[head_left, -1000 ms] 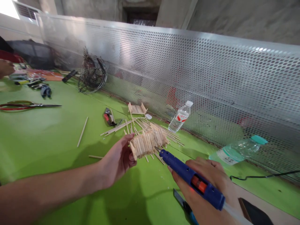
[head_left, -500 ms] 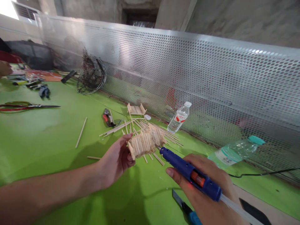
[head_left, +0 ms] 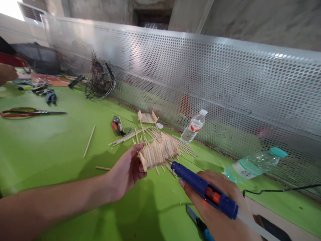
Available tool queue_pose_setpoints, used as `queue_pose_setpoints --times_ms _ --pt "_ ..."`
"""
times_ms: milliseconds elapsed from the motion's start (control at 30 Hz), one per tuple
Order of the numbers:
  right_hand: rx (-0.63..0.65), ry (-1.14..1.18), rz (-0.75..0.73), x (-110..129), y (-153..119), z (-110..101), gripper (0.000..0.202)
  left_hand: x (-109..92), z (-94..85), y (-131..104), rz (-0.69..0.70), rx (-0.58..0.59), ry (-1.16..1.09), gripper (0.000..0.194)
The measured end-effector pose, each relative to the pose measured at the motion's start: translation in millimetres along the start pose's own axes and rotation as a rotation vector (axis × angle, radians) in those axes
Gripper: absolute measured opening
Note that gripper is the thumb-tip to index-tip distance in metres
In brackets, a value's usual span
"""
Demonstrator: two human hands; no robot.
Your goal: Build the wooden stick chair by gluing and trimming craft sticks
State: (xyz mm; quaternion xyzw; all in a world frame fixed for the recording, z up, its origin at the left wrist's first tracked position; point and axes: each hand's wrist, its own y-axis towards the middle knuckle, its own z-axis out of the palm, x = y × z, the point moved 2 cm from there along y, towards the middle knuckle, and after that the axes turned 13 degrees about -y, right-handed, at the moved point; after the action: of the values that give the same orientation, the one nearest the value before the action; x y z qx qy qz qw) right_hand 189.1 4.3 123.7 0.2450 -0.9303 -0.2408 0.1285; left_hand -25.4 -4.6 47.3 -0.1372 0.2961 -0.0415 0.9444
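Observation:
Between the thumb and fingers of my left hand [head_left: 129,170] is a small model made of wooden sticks [head_left: 155,154], held by its left end above the table. My right hand [head_left: 215,194] is closed around a blue glue gun [head_left: 198,180], with a clear glue stick [head_left: 255,227] coming out of its back end. The metal nozzle is at the lower right edge of the stick model; whether it touches cannot be made out. Loose wooden sticks [head_left: 125,138] lie under and behind the model. A utility knife [head_left: 197,221] lies just left of my right hand.
A second small stick model [head_left: 147,117], red-handled pliers [head_left: 117,126], a clear bottle [head_left: 193,127] and a green-capped bottle [head_left: 255,165] lie or stand near the perforated metal panel [head_left: 175,73]. Scissors [head_left: 32,112] and a wire bundle [head_left: 99,78] are leftward. Another person's hand [head_left: 7,73] shows far left.
The glue gun's nozzle has shifted slightly left along the stick model's lower edge. Both hands keep their holds. The whole view has moved a little.

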Motion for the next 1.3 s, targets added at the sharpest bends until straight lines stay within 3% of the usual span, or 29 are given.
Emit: queue_pose_setpoints --times_ms 233,500,933,1133,1300 --pt "0.082 0.003 0.032 -2 4 -4 0.017 -2 6.5 -2 0.001 -0.007 0.028 0.031" --pt "-0.008 0.073 0.078 -10 0 2 0.036 -2 3.9 -3 0.004 -0.002 0.029 0.030" --pt "0.079 0.062 0.041 -9 1 3 0.034 -2 5.2 -2 -0.002 -0.035 0.025 0.031" --pt "0.065 0.074 0.038 -7 8 -6 0.019 -2 4.7 -3 -0.003 -0.043 0.032 0.031" --pt "0.056 0.103 0.093 -13 1 -7 0.030 -2 3.8 -2 0.003 -0.020 0.027 0.032"
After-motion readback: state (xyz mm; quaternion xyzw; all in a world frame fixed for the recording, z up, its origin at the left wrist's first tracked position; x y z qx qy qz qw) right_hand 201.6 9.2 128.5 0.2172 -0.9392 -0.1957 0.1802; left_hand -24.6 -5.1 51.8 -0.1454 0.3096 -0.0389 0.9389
